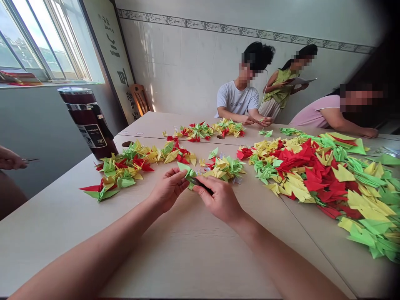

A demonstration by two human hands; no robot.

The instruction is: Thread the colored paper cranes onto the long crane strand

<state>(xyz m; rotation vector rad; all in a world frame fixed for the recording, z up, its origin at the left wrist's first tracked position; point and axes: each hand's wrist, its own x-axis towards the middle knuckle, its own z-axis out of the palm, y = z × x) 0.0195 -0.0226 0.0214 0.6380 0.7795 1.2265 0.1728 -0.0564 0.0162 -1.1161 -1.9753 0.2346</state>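
Note:
Pinched in the fingers of my left hand [171,187] is a green folded paper crane [186,168]. My right hand [221,198] grips a slim black tool [201,184], whose tip reaches the green paper; its exact kind is hidden by my fingers. Just beyond my hands lies a small heap of yellow and green paper cranes [225,167]. To the left, a line of red, yellow and green cranes [125,164] runs along the table. A large pile of folded paper pieces [312,166] in the same colours spreads over the right side.
A dark red vacuum flask [89,123] stands at the table's left edge. Across the table [187,250], a person in a white shirt [239,100] handles paper, near more cranes [203,130]. Someone in pink [318,110] leans at the right; another person's hand [11,158] is at far left.

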